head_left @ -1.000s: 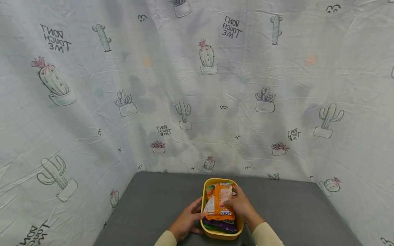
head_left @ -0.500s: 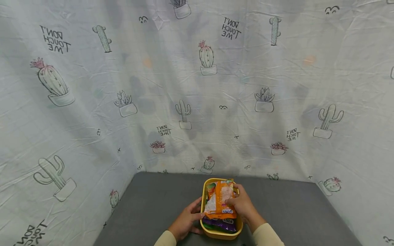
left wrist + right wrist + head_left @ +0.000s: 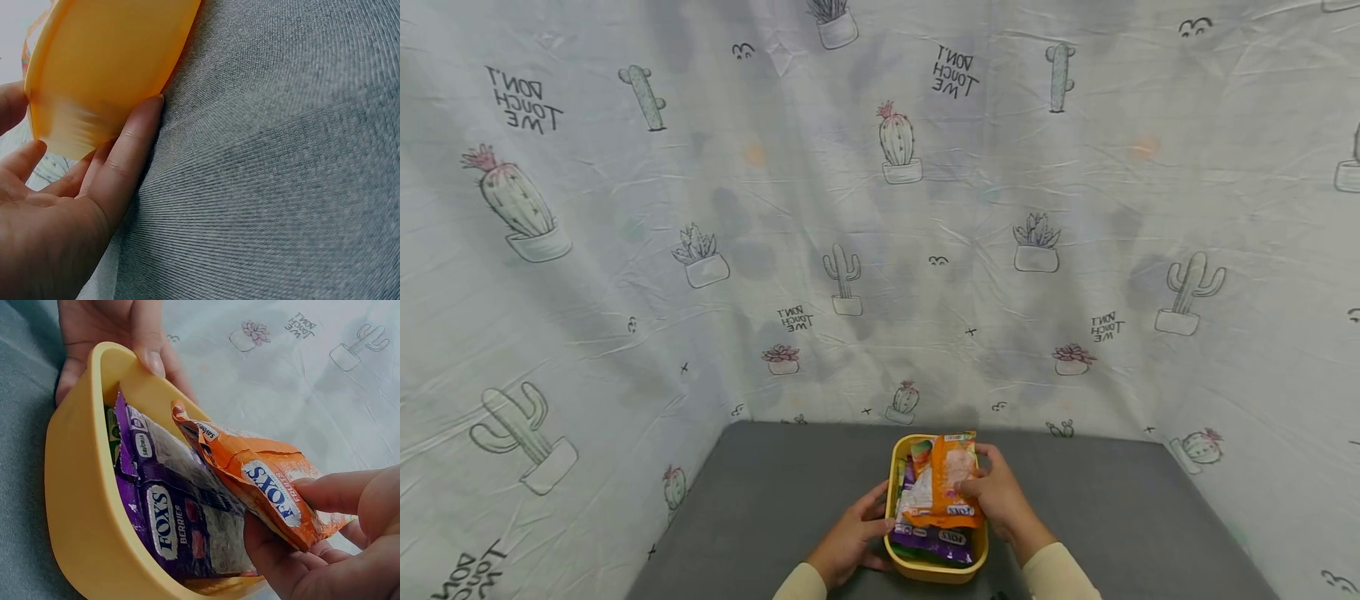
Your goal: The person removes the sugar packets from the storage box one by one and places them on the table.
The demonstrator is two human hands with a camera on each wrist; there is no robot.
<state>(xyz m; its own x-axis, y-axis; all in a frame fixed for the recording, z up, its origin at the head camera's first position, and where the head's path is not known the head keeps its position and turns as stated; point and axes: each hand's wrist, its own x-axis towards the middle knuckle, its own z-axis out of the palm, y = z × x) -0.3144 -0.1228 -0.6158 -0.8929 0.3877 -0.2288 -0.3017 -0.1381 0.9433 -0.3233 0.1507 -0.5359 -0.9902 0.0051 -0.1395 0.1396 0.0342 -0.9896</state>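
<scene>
In front of me, a person's right hand (image 3: 997, 497) pinches an orange Fox's Fruits candy packet (image 3: 262, 481) between the thumb above and the fingers below. The packet tilts across the opening of a yellow container (image 3: 81, 487), which lies below and to the left of that pinch. Under the packet, inside the container, is a purple Fox's Berries packet (image 3: 187, 512); whether the two touch, I cannot tell. Beyond the purple one, farther from the pinch, a green wrapper (image 3: 113, 432) peeks out. Across the container from the pinch, the left hand (image 3: 852, 533) rests spread against the outer wall, thumb tip at the rim. Grey ribbed cloth (image 3: 269, 156) lies beneath everything.
</scene>
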